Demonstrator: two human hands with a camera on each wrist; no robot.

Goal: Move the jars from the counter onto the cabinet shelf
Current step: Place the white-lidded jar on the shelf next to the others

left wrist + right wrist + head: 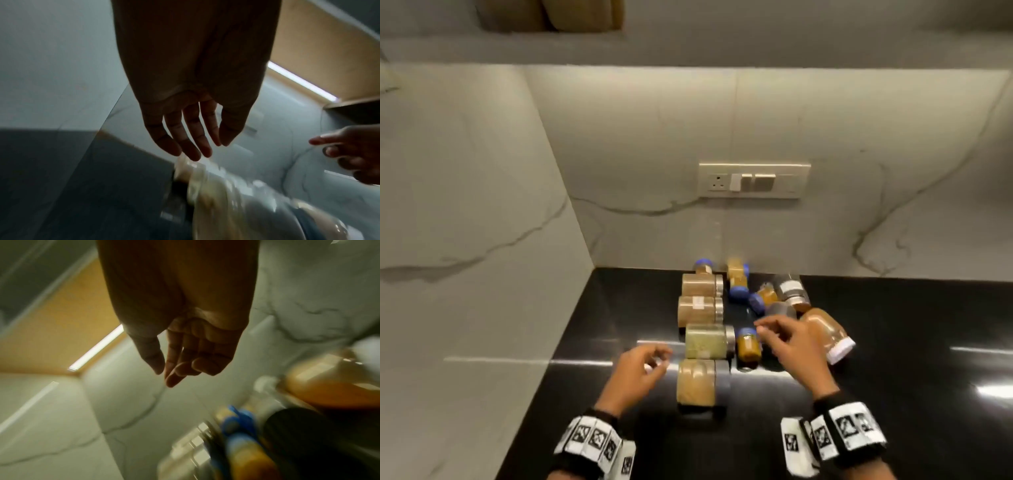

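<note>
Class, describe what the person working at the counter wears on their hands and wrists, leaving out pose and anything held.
Both hands are bare: no gloves or rings show in any view. The left hand and the right hand each have a black band around the wrist. Each band carries a row of white square tags printed with black block patterns. No sleeves are visible above the bands.

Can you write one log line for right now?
left hand: open, empty | right hand: open, empty | jars: lying on counter | none shelved
</note>
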